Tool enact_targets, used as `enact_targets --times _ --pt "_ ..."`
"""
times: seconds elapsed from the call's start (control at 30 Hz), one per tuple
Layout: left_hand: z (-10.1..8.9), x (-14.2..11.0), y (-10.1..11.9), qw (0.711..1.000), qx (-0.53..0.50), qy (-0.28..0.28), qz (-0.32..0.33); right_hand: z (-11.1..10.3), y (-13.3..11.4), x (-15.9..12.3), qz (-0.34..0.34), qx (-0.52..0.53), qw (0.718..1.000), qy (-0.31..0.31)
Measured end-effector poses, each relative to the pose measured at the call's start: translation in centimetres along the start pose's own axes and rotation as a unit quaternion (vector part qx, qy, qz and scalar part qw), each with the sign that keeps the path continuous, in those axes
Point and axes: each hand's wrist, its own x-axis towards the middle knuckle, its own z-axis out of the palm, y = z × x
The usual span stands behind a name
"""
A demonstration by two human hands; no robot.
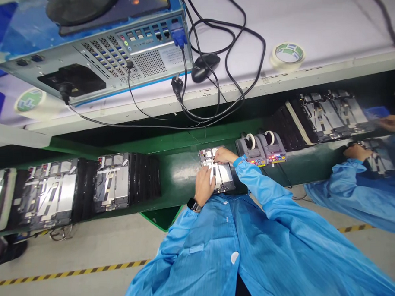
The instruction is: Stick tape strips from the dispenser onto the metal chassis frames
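A flat metal device chassis with white strips across it lies on the green conveyor belt. My left hand, a black watch on its wrist, presses on the near edge of the chassis. My right hand sits at the far end, with its fingertips on the chassis. Both blue sleeves run back to my body. Just past my right hand stand a pair of grey tape dispensers, each with a small roll on top. My hands hide part of the chassis.
Several similar chassis lie on black foam along the belt to the left. A co-worker's blue-sleeved hand works on the right. Above the belt stand a computer case, a mouse, loose black cables and a tape roll.
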Motion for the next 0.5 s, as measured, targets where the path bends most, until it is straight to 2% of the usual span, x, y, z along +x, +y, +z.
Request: enact_targets --times 0.07,0.17,0.5 --pt "0.2 -0.5 1.1 0.995 0.045 -0.072 0.049 0.1 0.5 0.2 0.008 0.020 1.000 0.012" --pt "0.5 -0.3 1.9 0.986 0.101 -0.120 0.057 0.2 1.2 0.3 0.003 0.034 0.999 0.030" --pt "1.5 0.1 3.5 0.978 0.165 -0.123 0.034 0.8 2.3 -0.7 -0.001 -0.039 0.992 0.120"
